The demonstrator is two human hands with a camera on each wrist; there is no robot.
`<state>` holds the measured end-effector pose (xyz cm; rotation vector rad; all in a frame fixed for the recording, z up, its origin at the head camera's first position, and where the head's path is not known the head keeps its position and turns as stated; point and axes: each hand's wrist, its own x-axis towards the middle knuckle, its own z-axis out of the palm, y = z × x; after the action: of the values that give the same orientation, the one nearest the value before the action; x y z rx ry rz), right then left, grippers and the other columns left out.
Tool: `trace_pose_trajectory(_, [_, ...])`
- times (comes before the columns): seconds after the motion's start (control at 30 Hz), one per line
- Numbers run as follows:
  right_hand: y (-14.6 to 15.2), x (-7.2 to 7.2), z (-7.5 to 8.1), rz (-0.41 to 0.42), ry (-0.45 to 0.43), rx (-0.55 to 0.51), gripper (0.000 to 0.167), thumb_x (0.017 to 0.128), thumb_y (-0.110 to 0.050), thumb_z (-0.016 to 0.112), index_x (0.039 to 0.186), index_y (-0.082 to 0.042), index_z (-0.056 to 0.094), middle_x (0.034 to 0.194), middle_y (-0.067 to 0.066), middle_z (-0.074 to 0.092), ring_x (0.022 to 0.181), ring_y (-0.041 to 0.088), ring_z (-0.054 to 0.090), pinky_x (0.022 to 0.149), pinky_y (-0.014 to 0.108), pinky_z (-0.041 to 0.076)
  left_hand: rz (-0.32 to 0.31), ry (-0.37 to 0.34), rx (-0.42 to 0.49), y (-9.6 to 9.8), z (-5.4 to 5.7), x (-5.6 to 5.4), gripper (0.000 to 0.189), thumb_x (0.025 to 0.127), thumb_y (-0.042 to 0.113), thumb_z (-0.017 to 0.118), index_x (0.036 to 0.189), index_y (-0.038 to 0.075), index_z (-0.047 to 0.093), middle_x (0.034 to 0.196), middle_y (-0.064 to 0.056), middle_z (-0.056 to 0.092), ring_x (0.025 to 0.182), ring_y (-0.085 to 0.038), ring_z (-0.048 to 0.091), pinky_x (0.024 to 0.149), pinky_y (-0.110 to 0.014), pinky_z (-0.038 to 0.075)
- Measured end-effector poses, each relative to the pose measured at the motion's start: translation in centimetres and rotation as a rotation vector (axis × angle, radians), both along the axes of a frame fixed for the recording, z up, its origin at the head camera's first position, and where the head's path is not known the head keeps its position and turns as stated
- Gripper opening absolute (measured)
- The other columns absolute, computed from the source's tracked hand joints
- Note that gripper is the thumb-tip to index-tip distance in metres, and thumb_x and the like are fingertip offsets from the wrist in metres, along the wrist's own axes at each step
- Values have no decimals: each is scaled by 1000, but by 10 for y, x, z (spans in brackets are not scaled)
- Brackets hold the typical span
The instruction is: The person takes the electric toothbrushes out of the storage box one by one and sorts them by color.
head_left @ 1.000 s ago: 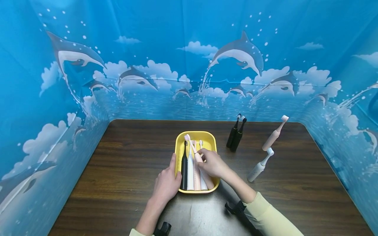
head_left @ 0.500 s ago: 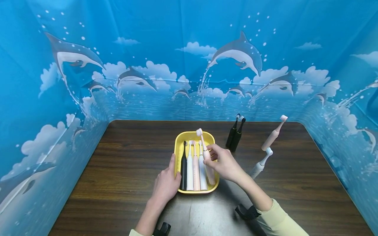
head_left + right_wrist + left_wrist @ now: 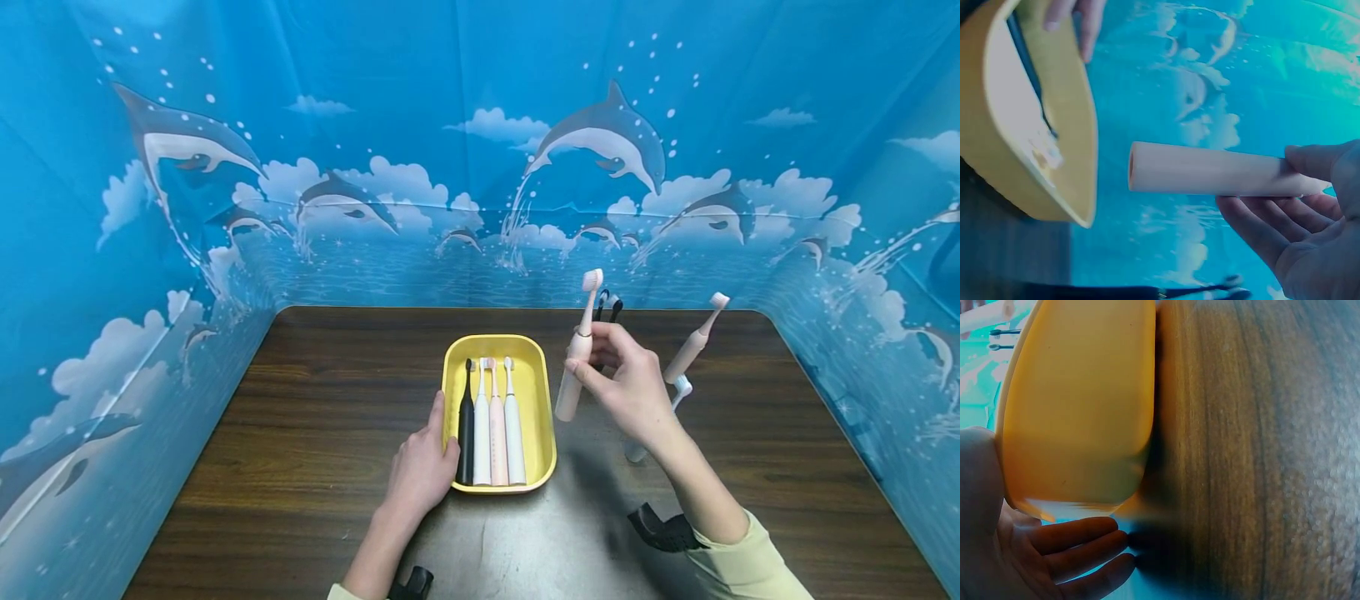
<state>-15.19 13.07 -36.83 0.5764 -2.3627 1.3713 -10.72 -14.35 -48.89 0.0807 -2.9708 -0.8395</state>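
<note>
My right hand (image 3: pixel 630 379) pinches a pale pink electric toothbrush (image 3: pixel 573 375) between thumb and fingers, brush head up. It hangs just right of the yellow tray (image 3: pixel 551 400); its handle end (image 3: pixel 1172 169) points toward the tray in the right wrist view. My left hand (image 3: pixel 420 471) rests along the tray's left wall, thumb at the rim and index finger stretched out, other fingers (image 3: pixel 1079 537) fairly straight. Inside the tray, side by side, lie a black toothbrush (image 3: pixel 467 433), a white toothbrush (image 3: pixel 482 437), a pink toothbrush (image 3: pixel 498 437) and another white toothbrush (image 3: pixel 513 437).
Behind my right hand, black toothbrush heads (image 3: pixel 616 305) show; their handles are hidden. A pink toothbrush (image 3: pixel 688 354) stands to the right, and a white toothbrush (image 3: pixel 681 388) is mostly covered by my wrist. A blue dolphin curtain (image 3: pixel 420 267) encloses the dark wooden table (image 3: pixel 337 400).
My right hand has lifted the pale pink toothbrush out of the tray's right side and carried it up and right. The left hand has stayed at the tray.
</note>
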Motion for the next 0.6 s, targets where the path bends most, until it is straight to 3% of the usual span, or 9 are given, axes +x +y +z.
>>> trace_pose_trajectory(0.13, [12,0,14,-35,45,-76,41,88,7,76,126,6,61,108,16,71,96,11,70,84,20,54,4,-3,0,0,-1,0,72,96,18,62,161,7,31,112,-28,70,84,-35,71,63,-51,51])
trace_pose_trajectory(0.27, [22,-1,25,-83,57,-123,40,90,6,73,128,8,59,115,17,69,100,-1,65,86,15,50,4,2,-2,0,-1,0,72,96,18,62,161,6,32,112,-27,70,85,-36,71,63,-52,51])
trace_pose_trajectory(0.6, [56,-7,35,-235,105,-141,42,95,0,70,134,6,58,114,16,72,97,-1,67,82,14,50,-1,3,6,-1,-1,1,71,96,18,61,160,6,33,110,-27,71,80,-33,70,62,-51,51])
